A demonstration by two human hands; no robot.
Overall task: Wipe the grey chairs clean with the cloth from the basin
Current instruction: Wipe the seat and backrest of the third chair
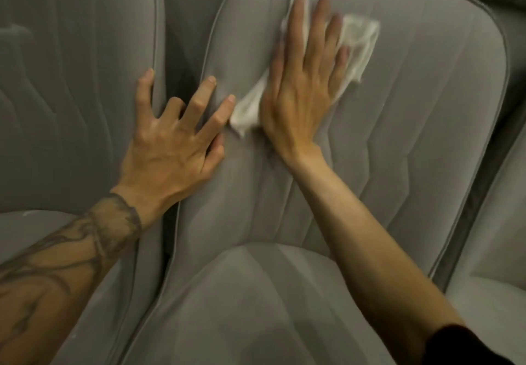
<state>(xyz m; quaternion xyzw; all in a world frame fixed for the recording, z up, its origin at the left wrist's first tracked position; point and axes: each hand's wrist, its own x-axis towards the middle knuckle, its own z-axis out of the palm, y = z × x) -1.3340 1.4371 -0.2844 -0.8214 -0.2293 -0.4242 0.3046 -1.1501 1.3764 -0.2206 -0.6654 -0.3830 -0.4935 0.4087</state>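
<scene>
White cloth lies crumpled flat on the backrest of the centre grey chair, upper centre of frame. Its long axis runs diagonally, with one end pointing lower left and the other upper right. The right hand presses it down, palm flat, fingers straight and spread, not curled round it. The left hand holds nothing. Its fingers are splayed across the gap, resting on the centre backrest's left edge and touching the piping of the left chair. Stitched grey upholstery fills the frame. Another chair shows at the right edge. A tattooed forearm is lower left and a dark sleeve lower right.
</scene>
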